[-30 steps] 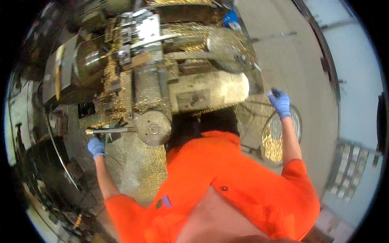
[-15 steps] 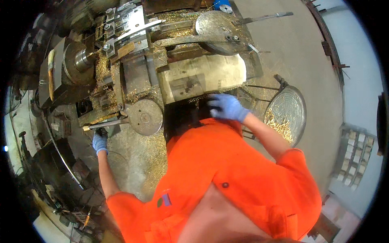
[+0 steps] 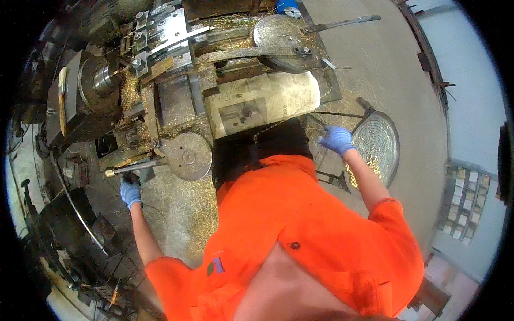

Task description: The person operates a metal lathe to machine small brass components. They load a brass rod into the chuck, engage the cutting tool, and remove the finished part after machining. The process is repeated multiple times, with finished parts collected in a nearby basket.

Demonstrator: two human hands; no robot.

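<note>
Your R hand (image 3: 337,140), half-curled, has neared the mesh basket (image 3: 381,140), brass pcs (image 3: 375,167) reachable; L hand (image 3: 130,192) by handwheel handle (image 3: 138,167), both grips unclear.

A bright orange top (image 3: 326,224) with short sleeves (image 3: 397,227), one dark button (image 3: 295,245) and a purple-and-green chest patch (image 3: 217,265); dark trousers (image 3: 289,140); light-blue gloves (image 3: 342,142) on left hand (image 3: 129,192) and right hand (image 3: 336,140).

The right hand (image 3: 338,140), over the lap (image 3: 286,140) half a second ago, is swinging outward again and hovering just beside the tray (image 3: 381,131), reaching less far out than a second ago.
</note>
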